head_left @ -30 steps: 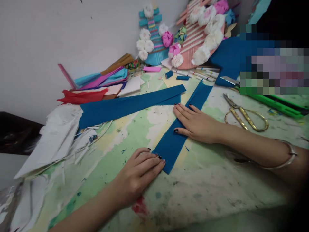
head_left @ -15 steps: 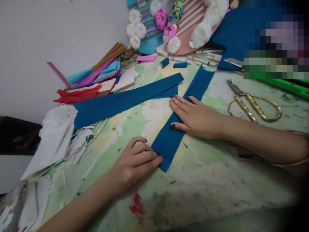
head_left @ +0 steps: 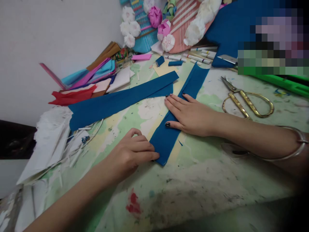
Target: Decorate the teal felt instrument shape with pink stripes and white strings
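A dark blue strip of crepe paper (head_left: 166, 137) lies diagonally on the table, with a fold along its far left side. My right hand (head_left: 188, 114) rests flat across its middle, fingers and thumb stretched out. At the strip's near end, my left hand (head_left: 134, 149) has curled fingers closed on the lower left corner; the fingertips are partly hidden there. A second, wider blue crepe paper strip (head_left: 116, 103) lies to the left, its right end folded over. Gold-handled scissors (head_left: 238, 93) lie beyond my right forearm.
White paper (head_left: 48, 138) and thin scraps lie at the left, below coloured crepe paper sheets (head_left: 98, 71). Markers (head_left: 196, 58) and two small blue rolls (head_left: 175, 63) are at the back, before panels with paper flowers (head_left: 155, 16). A box cutter (head_left: 227, 59) lies by a green tray (head_left: 277, 82).
The view has shifted slightly. My left fingers have drawn in at the strip's near corner, and the small turned-up flap at that end no longer shows. My right hand stays flat on the strip.
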Tool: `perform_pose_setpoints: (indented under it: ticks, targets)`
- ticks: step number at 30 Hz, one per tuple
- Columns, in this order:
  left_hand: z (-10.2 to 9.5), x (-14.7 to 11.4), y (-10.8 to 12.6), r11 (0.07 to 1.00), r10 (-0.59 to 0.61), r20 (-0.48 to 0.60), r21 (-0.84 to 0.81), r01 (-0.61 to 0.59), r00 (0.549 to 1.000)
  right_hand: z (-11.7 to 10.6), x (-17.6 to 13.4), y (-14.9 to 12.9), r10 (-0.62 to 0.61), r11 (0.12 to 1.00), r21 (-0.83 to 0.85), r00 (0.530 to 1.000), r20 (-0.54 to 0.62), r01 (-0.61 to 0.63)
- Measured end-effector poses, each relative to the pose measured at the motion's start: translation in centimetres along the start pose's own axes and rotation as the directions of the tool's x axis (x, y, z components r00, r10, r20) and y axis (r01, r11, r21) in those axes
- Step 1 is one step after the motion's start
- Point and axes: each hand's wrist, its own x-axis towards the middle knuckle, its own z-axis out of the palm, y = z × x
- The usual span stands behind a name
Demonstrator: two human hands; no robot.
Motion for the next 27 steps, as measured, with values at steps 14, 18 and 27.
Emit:
perform_pose_setpoints:
  ticks: [14,18,27]
  targets:
    - [-0.4,0.8,-0.2,1.000,0.009,0.051,-0.016,-0.008,0.999,0.1,0.0,0.0,0.007,1.000,0.011,1.000,-0.024,-0.007]
    - [-0.7,1.5,-0.6,0.998,0.028,0.111,-0.062,-0.021,0.993,0.3,0.0,0.1,0.002,1.000,0.022,0.999,-0.041,-0.001]
    - [-1.3,2.8,-0.2,1.000,-0.001,0.217,-0.020,0.005,0.976,0.0,0.1,-0.2,0.026,0.999,0.042,1.000,-0.014,-0.026]
